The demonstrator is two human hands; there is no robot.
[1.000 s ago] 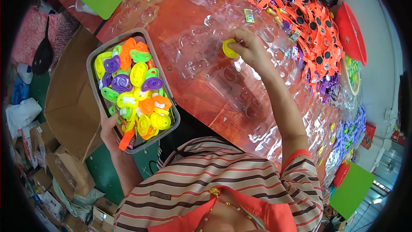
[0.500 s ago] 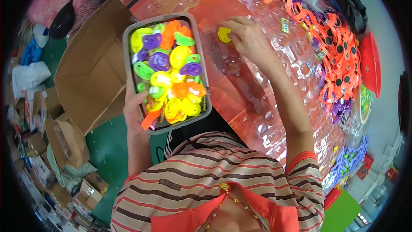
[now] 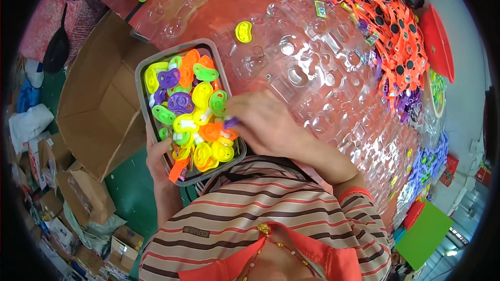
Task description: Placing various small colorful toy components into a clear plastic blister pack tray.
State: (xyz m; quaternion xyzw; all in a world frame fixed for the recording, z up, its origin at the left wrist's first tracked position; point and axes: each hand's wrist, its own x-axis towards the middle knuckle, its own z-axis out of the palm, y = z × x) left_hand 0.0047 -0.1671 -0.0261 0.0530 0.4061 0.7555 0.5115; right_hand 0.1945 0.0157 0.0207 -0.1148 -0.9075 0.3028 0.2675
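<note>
My left hand grips the lower left side of a grey plastic box, its thumb over the rim and its other fingers hidden. A heap of toy pacifiers in yellow, purple, orange and green fills the box. At the box's right rim, my right hand pinches a purple pacifier, partly covered by the fingers. One yellow pacifier sits apart on the clear plastic blister sheets, beyond the box.
The sheets cover a red table. Orange straps with black discs are piled at the right, beside a red basin. An open cardboard carton stands on the left. A small printed card lies on the sheets.
My right hand has let go of the yellow pacifier on the sheets, come back to the box and taken a purple one. The view has shifted, so the box appears slightly lower and further left.
</note>
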